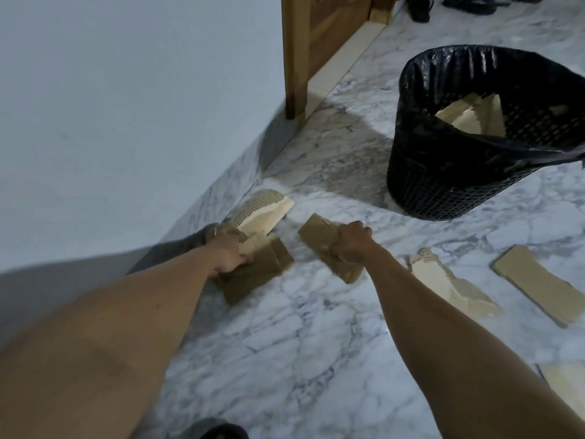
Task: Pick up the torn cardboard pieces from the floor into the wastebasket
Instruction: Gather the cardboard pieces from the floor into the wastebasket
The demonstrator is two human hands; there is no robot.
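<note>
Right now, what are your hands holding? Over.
Left hand grips cardboard bundle. Right hand grips one torn piece. Wastebasket ahead, cardboard already inside. Nothing blocking.

A home hallway: marble floor [285, 359], wooden door frame [296, 58] (shoes [421, 7] lying beyond it).

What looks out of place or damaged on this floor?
Torn cardboard litters the marble floor: a pale ragged piece, a brown strip and a scrap at the lower right edge lie loose. The left hand and right hand each grip more of it. The wastebasket stands upright, some pale pieces already inside.
</note>
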